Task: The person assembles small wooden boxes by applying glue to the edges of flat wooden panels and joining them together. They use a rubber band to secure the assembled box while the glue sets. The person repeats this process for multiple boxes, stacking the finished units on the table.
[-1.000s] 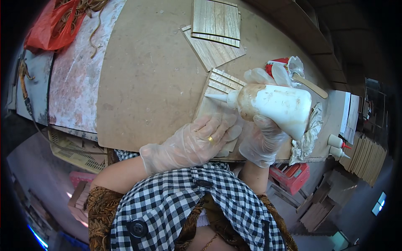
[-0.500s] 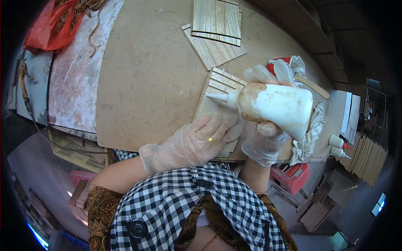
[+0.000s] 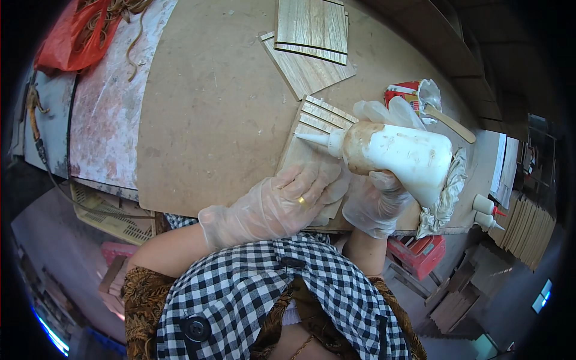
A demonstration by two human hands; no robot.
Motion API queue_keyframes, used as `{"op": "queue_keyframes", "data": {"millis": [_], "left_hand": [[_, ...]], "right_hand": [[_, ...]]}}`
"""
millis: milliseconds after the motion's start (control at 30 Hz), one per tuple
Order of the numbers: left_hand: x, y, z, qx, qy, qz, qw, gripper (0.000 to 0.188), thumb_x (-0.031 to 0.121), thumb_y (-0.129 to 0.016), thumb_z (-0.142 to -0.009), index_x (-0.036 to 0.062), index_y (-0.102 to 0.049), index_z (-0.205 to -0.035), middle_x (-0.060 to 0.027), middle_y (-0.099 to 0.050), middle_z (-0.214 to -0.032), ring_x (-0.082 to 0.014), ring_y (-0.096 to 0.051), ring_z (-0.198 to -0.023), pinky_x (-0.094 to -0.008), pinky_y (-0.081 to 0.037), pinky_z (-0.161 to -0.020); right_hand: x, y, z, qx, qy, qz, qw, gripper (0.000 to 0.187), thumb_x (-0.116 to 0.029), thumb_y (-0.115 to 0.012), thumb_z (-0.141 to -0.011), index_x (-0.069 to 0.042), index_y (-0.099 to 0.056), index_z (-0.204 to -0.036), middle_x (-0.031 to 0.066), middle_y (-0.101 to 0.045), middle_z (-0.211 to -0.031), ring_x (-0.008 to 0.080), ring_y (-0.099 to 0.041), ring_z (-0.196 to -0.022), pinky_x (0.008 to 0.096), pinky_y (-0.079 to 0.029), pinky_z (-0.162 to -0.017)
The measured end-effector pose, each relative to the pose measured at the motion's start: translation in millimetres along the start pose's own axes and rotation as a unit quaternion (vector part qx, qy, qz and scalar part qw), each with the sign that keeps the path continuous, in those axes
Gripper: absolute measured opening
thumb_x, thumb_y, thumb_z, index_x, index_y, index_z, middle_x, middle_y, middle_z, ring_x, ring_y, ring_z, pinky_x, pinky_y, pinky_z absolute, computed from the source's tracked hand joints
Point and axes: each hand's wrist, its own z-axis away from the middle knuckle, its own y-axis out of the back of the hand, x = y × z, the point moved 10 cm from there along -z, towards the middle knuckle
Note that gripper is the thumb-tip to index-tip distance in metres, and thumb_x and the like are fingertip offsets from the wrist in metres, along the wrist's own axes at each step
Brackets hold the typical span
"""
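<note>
My right hand [image 3: 377, 204], in a clear plastic glove, is closed round a white squeeze glue bottle [image 3: 411, 156]. The bottle lies sideways with brown stains near its neck, and its narrow nozzle points left over the near wooden boards [image 3: 294, 154]. Those boards lie stacked and slightly stepped, their pale edges showing at the far end. My left hand [image 3: 306, 191], gloved too and with a gold ring, grips their near part with curled fingers. The palms and the bottle hide some of the wood. No glue can be seen leaving the tip.
Grooved wooden boards [image 3: 312, 30] lie at the back. A red and white tub [image 3: 403, 90] with a wooden stick [image 3: 451, 124] stands at right, near a crumpled cloth [image 3: 447, 204]. Two small bottles [image 3: 483, 204] sit farther right. A red bag [image 3: 75, 42] is at far left.
The glue bottle and my right hand have shifted very slightly to the right, and more of the tub shows behind the fingers. My left hand stays nearly still.
</note>
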Motion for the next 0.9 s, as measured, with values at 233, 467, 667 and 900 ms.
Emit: {"op": "queue_keyframes", "data": {"millis": [233,467,667,900], "left_hand": [[1.3,-4.8,2.2,-0.021,-0.008,-0.012,1.0,0.053,0.017,-0.065,-0.069,-0.0023,-0.064,-0.118,-0.016,-0.059,-0.121,-0.0296,-0.058,-0.108,-0.0375,-0.052,-0.086],[1.0,-3.0,0.3,-0.029,-0.006,-0.007,1.0,0.051,0.02,-0.067,-0.071,-0.0024,-0.064,-0.117,-0.0161,-0.059,-0.119,-0.0307,-0.057,-0.108,-0.0386,-0.052,-0.086],[1.7,-6.9,3.2,-0.034,-0.012,0.0,0.999,0.052,0.021,-0.068,-0.072,-0.0023,-0.062,-0.118,-0.018,-0.059,-0.117,-0.0306,-0.057,-0.106,-0.0388,-0.051,-0.085],[2.3,-6.0,1.8,-0.041,-0.014,0.001,0.999,0.053,0.02,-0.066,-0.071,-0.0018,-0.062,-0.119,-0.0173,-0.058,-0.115,-0.031,-0.056,-0.106,-0.0382,-0.05,-0.084]], "right_hand": [[-2.4,4.8,2.1,0.015,0.017,0.022,1.0,0.068,-0.017,-0.077,-0.07,-0.01,-0.051,-0.132,0.0101,-0.055,-0.132,0.0302,-0.054,-0.123,0.0506,-0.042,-0.107],[-11.9,-1.3,-1.7,0.004,0.034,0.075,0.997,0.056,-0.039,-0.078,-0.078,-0.009,-0.063,-0.122,0.0118,-0.055,-0.133,0.0256,-0.051,-0.123,0.0405,-0.039,-0.106],[-28.5,-3.8,-8.2,0.005,0.086,0.104,0.991,0.051,-0.037,-0.074,-0.075,-0.007,-0.064,-0.116,0.0129,-0.058,-0.126,0.0296,-0.055,-0.116,0.0425,-0.043,-0.101],[-32.3,11.5,-14.0,0.027,0.096,0.085,0.991,0.067,-0.032,-0.081,-0.065,0.002,-0.053,-0.115,0.0084,-0.055,-0.108,0.0243,-0.057,-0.096,0.0368,-0.046,-0.085]]}}
